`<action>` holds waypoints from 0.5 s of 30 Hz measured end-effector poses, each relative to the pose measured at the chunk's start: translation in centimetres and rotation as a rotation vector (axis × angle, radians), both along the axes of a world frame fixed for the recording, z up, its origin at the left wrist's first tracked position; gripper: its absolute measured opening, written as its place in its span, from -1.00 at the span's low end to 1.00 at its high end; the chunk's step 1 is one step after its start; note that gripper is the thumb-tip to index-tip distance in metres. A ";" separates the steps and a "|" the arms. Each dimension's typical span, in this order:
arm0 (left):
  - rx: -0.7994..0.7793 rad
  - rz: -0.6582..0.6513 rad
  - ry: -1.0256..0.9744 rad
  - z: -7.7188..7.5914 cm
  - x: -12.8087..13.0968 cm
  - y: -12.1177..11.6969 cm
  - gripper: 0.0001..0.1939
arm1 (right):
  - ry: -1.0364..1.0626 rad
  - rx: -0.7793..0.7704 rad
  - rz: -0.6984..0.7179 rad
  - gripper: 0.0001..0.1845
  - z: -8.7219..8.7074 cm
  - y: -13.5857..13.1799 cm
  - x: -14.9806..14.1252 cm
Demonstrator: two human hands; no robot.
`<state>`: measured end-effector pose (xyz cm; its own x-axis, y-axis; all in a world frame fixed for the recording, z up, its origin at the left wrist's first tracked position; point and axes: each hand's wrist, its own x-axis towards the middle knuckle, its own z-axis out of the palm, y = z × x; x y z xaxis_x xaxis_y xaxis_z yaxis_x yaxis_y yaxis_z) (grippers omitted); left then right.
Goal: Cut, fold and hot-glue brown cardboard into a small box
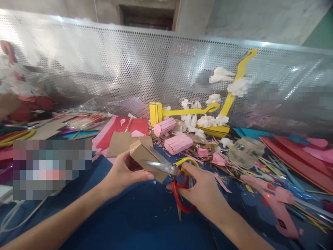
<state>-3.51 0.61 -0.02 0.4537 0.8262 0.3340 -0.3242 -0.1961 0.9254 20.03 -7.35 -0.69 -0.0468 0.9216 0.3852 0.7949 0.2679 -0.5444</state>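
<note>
A small folded box of brown cardboard [142, 151] is gripped in my left hand [125, 173], its thumb along the near side. My right hand [205, 187] has its fingers through the handles of a pair of scissors [171, 170], one handle yellow and the other red. The scissors' blades are spread, and one lies across the face of the cardboard box. Just beyond them lie two pink paper prisms [179, 143]. Below the red handle a thin brown strip [179, 213] points down.
A pink glue gun [275, 201] lies at the right beside a clear plastic cup [246, 151]. Yellow paper shapes with white tufts [223, 130] stand against a perforated metal panel [130, 69]. Red sheets [293, 156] and paper scraps surround the blue table [125, 222]. Another person's hand [9, 106] shows far left.
</note>
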 end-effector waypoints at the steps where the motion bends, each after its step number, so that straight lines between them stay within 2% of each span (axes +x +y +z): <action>1: 0.000 0.000 0.007 0.0 0.0 0.0 -0.52 | 0.010 -0.020 -0.004 -0.68 0.0 0.1 0.1; 9: -0.007 0.025 0.030 0.2 0.0 -0.1 -0.56 | 0.156 -0.129 0.028 -0.65 0.3 -0.2 0.1; 12: -0.009 0.014 0.011 0.1 0.0 0.0 -0.55 | 0.135 -0.070 0.022 -0.67 0.2 -0.2 0.0; 15: -0.012 0.012 -0.007 -0.1 -0.1 0.1 -0.52 | 0.050 0.021 0.002 -0.58 0.0 0.0 -0.1</action>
<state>-3.59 0.68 -0.09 0.4410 0.8358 0.3271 -0.3286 -0.1888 0.9254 19.91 -7.34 -0.74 -0.0289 0.9134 0.4060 0.7660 0.2812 -0.5781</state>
